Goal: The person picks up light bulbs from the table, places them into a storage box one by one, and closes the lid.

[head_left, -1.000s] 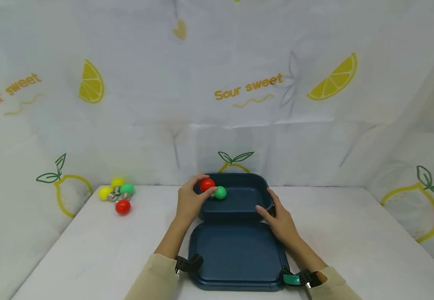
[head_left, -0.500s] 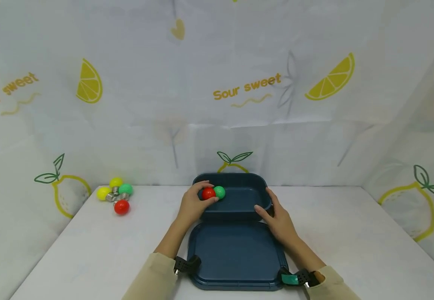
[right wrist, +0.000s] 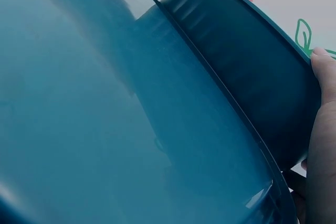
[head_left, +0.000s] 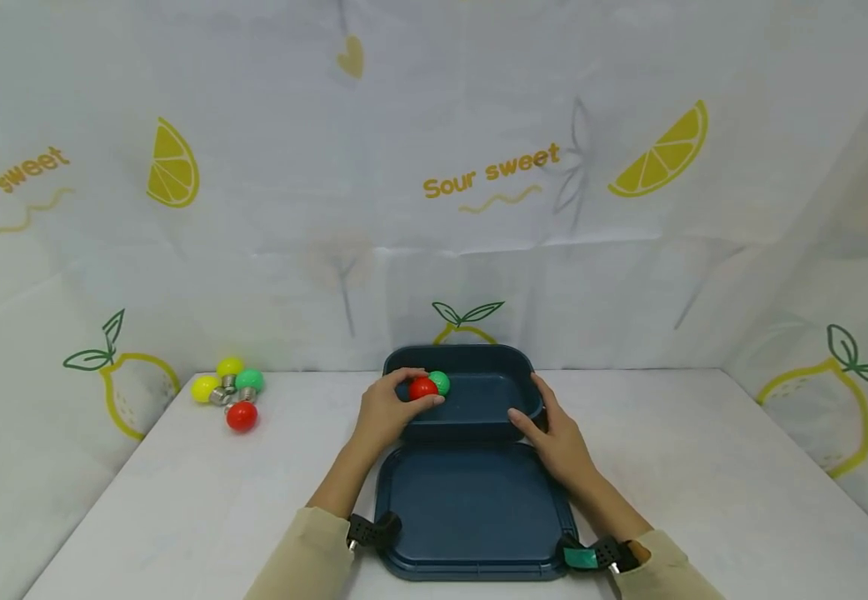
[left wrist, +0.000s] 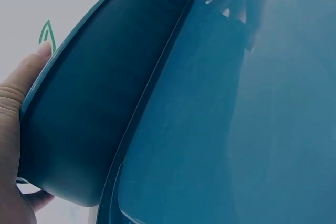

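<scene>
Both hands are at the dark blue box point(head_left: 490, 402), which stands at the middle of the far edge of the table point(head_left: 666, 483): the left hand point(head_left: 384, 414) reaches over its left rim, thumb in front and a finger behind, a narrow curl about the red ball point(head_left: 423, 389); the right hand point(head_left: 567, 448) grips the near right corner, thumb over the near rim and fingers along the right wall outside. Within the box's left part the red ball sits in front of the green ball point(head_left: 442, 382), seeming to touch it, though whether it rests on the floor cannot be told. This looks like the setting-down of the red ball; to do it well, lower it until the floor bears it, part thumb and finger gently so that it does not roll against its neighbour, and keep the right hand's hold so the box does not slide. Toward the near edge lies the flat lid point(head_left: 479, 508). By the table's far left corner are two yellow bulbs point(head_left: 205, 388), a green bulb point(head_left: 250, 380) and a red bulb point(head_left: 241, 416).
</scene>
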A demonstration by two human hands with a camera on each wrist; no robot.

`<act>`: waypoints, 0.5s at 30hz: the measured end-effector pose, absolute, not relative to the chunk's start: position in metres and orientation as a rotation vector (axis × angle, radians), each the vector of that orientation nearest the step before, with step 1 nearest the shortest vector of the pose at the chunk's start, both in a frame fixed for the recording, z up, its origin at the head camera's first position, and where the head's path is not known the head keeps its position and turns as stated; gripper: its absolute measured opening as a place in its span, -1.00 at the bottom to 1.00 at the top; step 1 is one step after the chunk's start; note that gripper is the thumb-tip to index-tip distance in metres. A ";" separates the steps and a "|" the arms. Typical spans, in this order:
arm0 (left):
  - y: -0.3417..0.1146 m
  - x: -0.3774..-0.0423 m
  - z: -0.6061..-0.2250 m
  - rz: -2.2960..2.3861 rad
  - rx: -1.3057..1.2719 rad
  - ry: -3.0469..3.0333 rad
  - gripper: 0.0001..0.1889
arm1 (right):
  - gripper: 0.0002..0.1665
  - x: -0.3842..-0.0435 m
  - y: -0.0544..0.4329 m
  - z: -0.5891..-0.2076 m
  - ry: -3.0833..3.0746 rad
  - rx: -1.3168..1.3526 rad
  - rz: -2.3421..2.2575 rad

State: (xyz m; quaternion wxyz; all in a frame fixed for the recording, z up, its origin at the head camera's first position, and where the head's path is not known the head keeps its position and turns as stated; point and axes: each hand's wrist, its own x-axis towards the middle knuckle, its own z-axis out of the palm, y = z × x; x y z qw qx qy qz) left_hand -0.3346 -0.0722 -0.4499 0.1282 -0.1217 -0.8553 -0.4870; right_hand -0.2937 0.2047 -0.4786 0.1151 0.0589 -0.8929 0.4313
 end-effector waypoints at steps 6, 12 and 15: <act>-0.075 -0.336 -0.447 -1.397 -0.340 -2.520 -0.54 | -0.08 -0.295 0.202 -0.477 -2.615 0.176 1.274; -0.074 -0.334 -0.446 -1.343 -0.340 -2.568 -0.55 | -0.08 -0.295 0.202 -0.478 -2.629 0.157 1.252; -0.073 -0.332 -0.444 -1.297 -0.352 -2.586 -0.56 | -0.08 -0.294 0.204 -0.478 -2.624 0.160 1.247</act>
